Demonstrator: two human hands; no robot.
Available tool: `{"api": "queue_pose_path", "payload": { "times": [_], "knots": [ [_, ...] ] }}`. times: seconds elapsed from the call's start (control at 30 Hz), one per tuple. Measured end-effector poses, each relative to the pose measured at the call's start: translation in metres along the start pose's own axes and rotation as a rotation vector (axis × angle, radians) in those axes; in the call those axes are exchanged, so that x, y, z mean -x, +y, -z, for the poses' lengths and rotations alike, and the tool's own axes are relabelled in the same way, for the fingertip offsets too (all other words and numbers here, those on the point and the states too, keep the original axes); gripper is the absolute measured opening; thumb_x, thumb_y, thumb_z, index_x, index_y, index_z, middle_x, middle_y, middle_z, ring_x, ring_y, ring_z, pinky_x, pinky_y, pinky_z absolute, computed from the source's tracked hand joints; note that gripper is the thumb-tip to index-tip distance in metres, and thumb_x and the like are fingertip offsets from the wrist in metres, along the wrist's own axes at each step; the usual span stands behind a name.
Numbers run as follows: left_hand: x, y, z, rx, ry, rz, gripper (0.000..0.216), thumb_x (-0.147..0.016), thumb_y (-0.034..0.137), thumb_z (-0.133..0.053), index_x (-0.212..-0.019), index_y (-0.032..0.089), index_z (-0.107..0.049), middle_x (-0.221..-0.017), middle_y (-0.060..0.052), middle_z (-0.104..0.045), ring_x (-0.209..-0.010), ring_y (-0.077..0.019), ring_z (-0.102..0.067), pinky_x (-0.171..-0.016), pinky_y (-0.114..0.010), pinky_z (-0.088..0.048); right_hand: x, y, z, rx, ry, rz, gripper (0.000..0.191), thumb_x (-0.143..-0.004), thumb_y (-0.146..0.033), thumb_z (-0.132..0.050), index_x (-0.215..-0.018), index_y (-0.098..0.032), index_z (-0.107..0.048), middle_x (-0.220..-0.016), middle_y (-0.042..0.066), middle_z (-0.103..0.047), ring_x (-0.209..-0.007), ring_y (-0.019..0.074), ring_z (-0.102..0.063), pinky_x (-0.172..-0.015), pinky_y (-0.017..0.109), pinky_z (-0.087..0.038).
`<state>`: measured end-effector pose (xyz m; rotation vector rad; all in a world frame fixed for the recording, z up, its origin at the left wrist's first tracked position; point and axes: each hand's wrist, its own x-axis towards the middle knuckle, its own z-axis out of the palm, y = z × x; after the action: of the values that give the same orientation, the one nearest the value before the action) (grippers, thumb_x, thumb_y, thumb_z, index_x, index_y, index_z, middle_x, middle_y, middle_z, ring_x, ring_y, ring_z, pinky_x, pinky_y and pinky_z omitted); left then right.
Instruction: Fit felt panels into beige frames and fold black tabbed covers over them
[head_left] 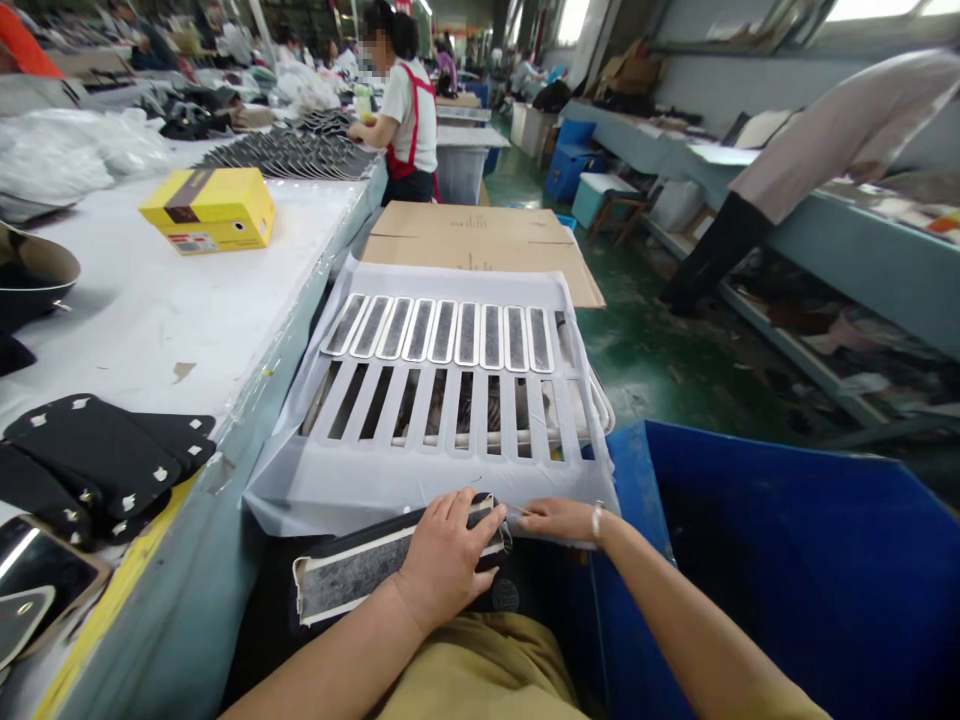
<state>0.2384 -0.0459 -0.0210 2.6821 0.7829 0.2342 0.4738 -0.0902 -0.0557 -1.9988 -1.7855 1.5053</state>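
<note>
A long dark grey panel with a cream border and black edging (352,578) lies across my lap, tilted up to the right. My left hand (444,553) grips its right end, fingers bent over the top face and thumb at the near side. Just right of that end, my right hand (561,519) is closed in a pinch. Something thin, perhaps a thread, seems to run from its fingertips towards the panel, but I cannot make it out. Beyond both hands is a white slotted sheet (337,485), with a row of grey, white-edged strips (442,332) along its far part.
A blue bin (645,500) stands close on my right. On the left, a white-topped table (247,310) carries black cut pieces (101,450) and a yellow box (210,210). Flat cardboard (480,235) lies behind the slotted sheet. Other people work farther off.
</note>
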Motion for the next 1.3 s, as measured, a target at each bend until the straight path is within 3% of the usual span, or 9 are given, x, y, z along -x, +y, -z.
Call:
{"api": "queue_pose_path", "payload": {
  "times": [0.13,0.2,0.3,0.47,0.6,0.77,0.87,1.13,1.3],
  "knots": [
    [0.001,-0.006,0.002,0.009,-0.036,-0.036,0.075,-0.059,0.042,-0.074,-0.127,0.028,-0.045,-0.126,-0.013,-0.045,-0.112,-0.0302,-0.046,-0.095,-0.043,-0.039,0.037,-0.023,0.017,0.01,0.205,-0.018,0.066,-0.09,-0.058,-0.012,-0.103,-0.013,-0.057,-0.079,0.005,-0.061,-0.071,0.015,-0.054,-0.067,0.028,-0.042],
    [0.002,-0.011,0.002,0.039,-0.032,-0.036,0.084,-0.056,0.041,-0.075,-0.13,0.023,-0.04,-0.126,-0.014,-0.046,-0.112,-0.0297,-0.047,-0.095,-0.042,-0.038,0.042,-0.045,0.014,0.136,0.288,-0.023,0.062,-0.089,-0.058,-0.017,-0.097,-0.013,-0.058,-0.081,0.008,-0.061,-0.075,0.0176,-0.055,-0.071,0.03,-0.041],
    [0.002,-0.018,0.0,0.116,-0.008,-0.005,0.097,-0.054,0.04,-0.074,-0.136,0.014,-0.028,-0.122,-0.014,-0.05,-0.109,-0.0272,-0.049,-0.095,-0.04,-0.039,0.035,-0.069,0.005,0.241,0.231,0.002,0.056,-0.088,-0.059,-0.027,-0.094,-0.013,-0.059,-0.088,0.011,-0.064,-0.081,0.0207,-0.058,-0.073,0.031,-0.041],
    [-0.003,-0.021,-0.001,0.139,-0.014,0.066,0.092,-0.055,0.039,-0.068,-0.132,0.006,-0.032,-0.116,-0.017,-0.055,-0.104,-0.028,-0.052,-0.094,-0.039,-0.041,0.021,-0.075,0.005,0.332,0.266,-0.086,0.058,-0.094,-0.044,-0.01,-0.093,-0.016,-0.061,-0.089,0.011,-0.067,-0.084,0.0199,-0.062,-0.073,0.03,-0.043],
    [-0.007,-0.021,0.0,0.141,-0.03,0.082,0.097,-0.053,0.036,-0.067,-0.136,0.006,-0.025,-0.11,-0.015,-0.057,-0.097,-0.0275,-0.054,-0.09,-0.039,-0.043,0.009,-0.086,0.002,0.505,0.372,-0.186,0.05,-0.094,-0.04,-0.019,-0.085,-0.015,-0.061,-0.082,0.015,-0.067,-0.081,0.0254,-0.064,-0.071,0.035,-0.043],
    [-0.007,-0.024,-0.001,0.159,-0.054,0.098,0.11,-0.053,0.036,-0.067,-0.141,0.009,-0.006,-0.106,-0.013,-0.058,-0.094,-0.0272,-0.055,-0.086,-0.04,-0.044,-0.006,-0.099,0.002,0.716,0.432,-0.134,0.053,-0.095,-0.042,-0.015,-0.081,-0.019,-0.06,-0.078,0.01,-0.068,-0.076,0.0223,-0.065,-0.069,0.033,-0.044],
    [-0.009,-0.024,-0.002,0.175,-0.05,0.12,0.113,-0.052,0.036,-0.068,-0.142,0.011,-0.003,-0.12,-0.015,-0.051,-0.104,-0.0281,-0.052,-0.09,-0.039,-0.042,-0.01,-0.097,0.004,0.746,0.443,-0.097,0.053,-0.095,-0.041,-0.013,-0.08,-0.019,-0.06,-0.077,0.009,-0.068,-0.074,0.0216,-0.065,-0.068,0.032,-0.043],
    [-0.016,-0.019,-0.002,0.129,-0.037,0.175,0.117,-0.049,0.042,-0.072,-0.142,0.013,-0.006,-0.149,-0.016,-0.008,-0.119,-0.0329,-0.043,-0.092,-0.039,-0.042,-0.015,-0.091,0.008,0.786,0.466,0.012,0.048,-0.095,-0.037,-0.018,-0.08,-0.019,-0.059,-0.072,0.007,-0.068,-0.068,0.0203,-0.065,-0.063,0.03,-0.042],
    [-0.019,-0.019,-0.004,0.109,-0.085,0.178,0.108,-0.05,0.043,-0.069,-0.138,0.006,-0.019,-0.146,-0.022,-0.02,-0.122,-0.0346,-0.041,-0.095,-0.042,-0.041,-0.017,-0.089,0.009,0.763,0.469,0.051,0.047,-0.095,-0.037,-0.02,-0.078,-0.018,-0.06,-0.071,0.008,-0.068,-0.066,0.0203,-0.064,-0.06,0.029,-0.041]
  ]
}}
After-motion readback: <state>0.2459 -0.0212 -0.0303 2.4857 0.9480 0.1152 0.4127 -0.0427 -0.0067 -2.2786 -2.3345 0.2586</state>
